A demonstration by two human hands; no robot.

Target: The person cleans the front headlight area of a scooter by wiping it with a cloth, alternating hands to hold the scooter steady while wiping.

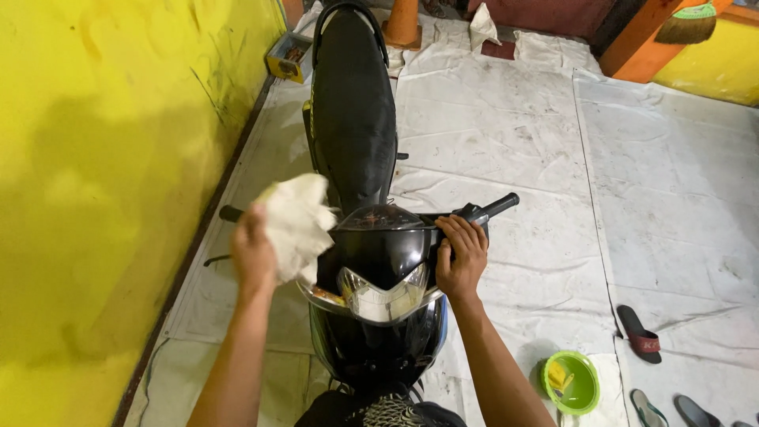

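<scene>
While the left hand (253,249) grips a crumpled white rag (296,221) against the black motorcycle's (356,119) headlight cover (379,245), the right hand (461,257) is clamped around its handlebar (490,209).

floor (672,158): covered with stained white sheeting
motorbike (356,119): black, standing on sheeting by the yellow wall
green bowl (571,383): right of front wheel
sandals (639,334): near right edge
orange cone (402,24): far end
</scene>
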